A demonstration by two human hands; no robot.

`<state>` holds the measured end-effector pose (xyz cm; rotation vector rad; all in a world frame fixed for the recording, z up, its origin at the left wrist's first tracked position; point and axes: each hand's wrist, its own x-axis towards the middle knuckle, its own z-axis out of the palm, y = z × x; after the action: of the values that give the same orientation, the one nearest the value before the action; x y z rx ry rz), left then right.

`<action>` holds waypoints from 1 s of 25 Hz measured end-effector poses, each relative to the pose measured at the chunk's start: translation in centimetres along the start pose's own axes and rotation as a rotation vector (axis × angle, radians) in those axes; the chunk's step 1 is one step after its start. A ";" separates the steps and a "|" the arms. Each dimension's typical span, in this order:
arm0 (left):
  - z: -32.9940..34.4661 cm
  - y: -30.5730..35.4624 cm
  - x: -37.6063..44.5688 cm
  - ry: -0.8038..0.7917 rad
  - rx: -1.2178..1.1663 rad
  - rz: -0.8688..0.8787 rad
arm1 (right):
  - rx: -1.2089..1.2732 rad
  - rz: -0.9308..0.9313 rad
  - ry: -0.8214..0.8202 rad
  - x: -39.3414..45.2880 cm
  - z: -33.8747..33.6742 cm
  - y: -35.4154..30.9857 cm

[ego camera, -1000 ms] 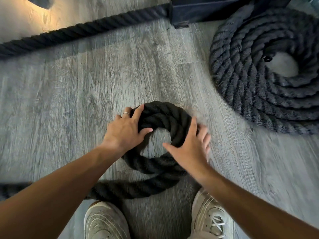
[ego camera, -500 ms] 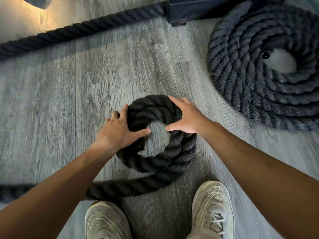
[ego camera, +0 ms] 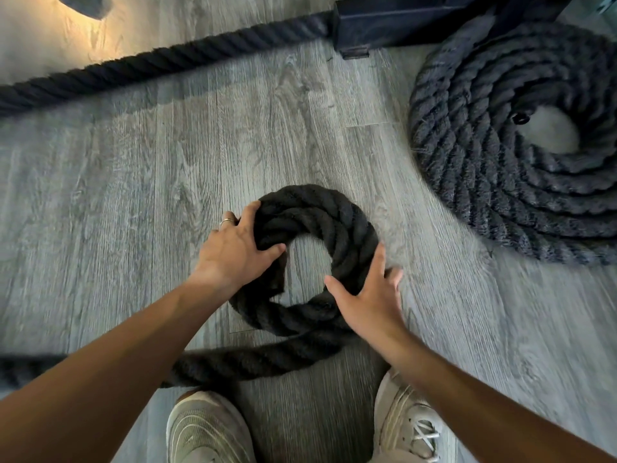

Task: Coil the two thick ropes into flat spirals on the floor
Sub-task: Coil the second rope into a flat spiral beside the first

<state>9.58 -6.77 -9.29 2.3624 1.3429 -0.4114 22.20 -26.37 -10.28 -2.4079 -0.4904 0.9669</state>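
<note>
On the grey plank floor [ego camera: 100, 195], just ahead of the two pale sneakers [ego camera: 210, 429], the black rope's small coil [ego camera: 317, 212] lies flat, about two turns wound round an open centre; the left hand [ego camera: 233, 252] rests on the coil's left side, thumb reaching into the hole and fingers draped over the outer turn, in a loose hold rather than a tight grasp; the right hand [ego camera: 370, 302] lies with fingers spread and nearly straight against the coil's near-right edge, pressing, not clasping. From beneath the right hand the loose tail [ego camera: 260, 359] leaves the coil and runs leftward, its long axis crossing between coil and sneakers, passing under the left forearm to the frame's edge; so the right hand is nearer the feed point, and the next wrap probably means drawing that tail round the coil's right side. Right of and beyond the coil, well apart, the finished grey spiral [ego camera: 500, 182] lies wound; a straight rope length [ego camera: 160, 66] runs along the far floor.
</note>
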 end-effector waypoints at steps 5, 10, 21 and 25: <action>0.0 -1.2 -2.3 -0.111 -0.404 -0.285 | -0.059 -0.170 -0.048 5.9 -3.6 -3.0; -0.3 -0.9 -2.4 -0.175 -0.090 -0.319 | -0.069 -0.252 0.010 8.1 -4.1 -4.0; -2.1 0.0 2.3 -0.063 -0.047 0.017 | 0.098 0.184 0.076 -0.3 0.2 -1.1; -2.1 -0.4 1.5 -0.087 -0.118 -0.088 | 0.090 0.071 -0.002 1.5 -0.7 -0.3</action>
<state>10.07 -4.51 -8.17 2.1712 1.3955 -0.4425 23.66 -25.59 -10.46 -2.3576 -0.3565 0.9999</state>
